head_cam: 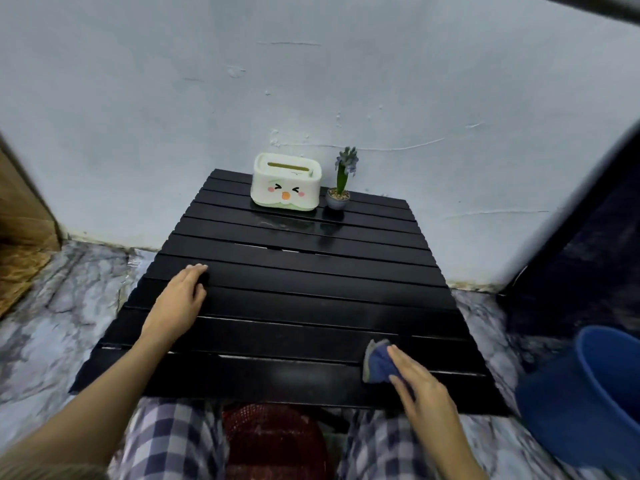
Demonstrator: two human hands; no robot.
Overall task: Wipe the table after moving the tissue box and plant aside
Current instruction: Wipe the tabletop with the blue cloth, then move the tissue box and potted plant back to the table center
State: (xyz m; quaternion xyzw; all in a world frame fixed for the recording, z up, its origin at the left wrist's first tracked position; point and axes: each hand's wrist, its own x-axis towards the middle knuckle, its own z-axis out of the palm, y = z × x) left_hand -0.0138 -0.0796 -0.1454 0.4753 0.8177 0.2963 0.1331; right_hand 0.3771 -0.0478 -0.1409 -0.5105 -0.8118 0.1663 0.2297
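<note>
A black slatted table (pixel 311 271) stands against a pale wall. At its far edge sits a white tissue box (pixel 285 181) with a cartoon face, and right of it a small potted plant (pixel 341 188) in a grey pot. My left hand (pixel 180 299) lies flat on the table's left side, fingers together, holding nothing. My right hand (pixel 419 382) presses a blue and grey cloth (pixel 377 362) onto the near right part of the table.
A blue bucket (pixel 588 393) stands on the marble floor at the right. A red woven stool (pixel 273 441) shows between my checked trouser legs, under the table's near edge. A wooden panel (pixel 20 230) is at the far left.
</note>
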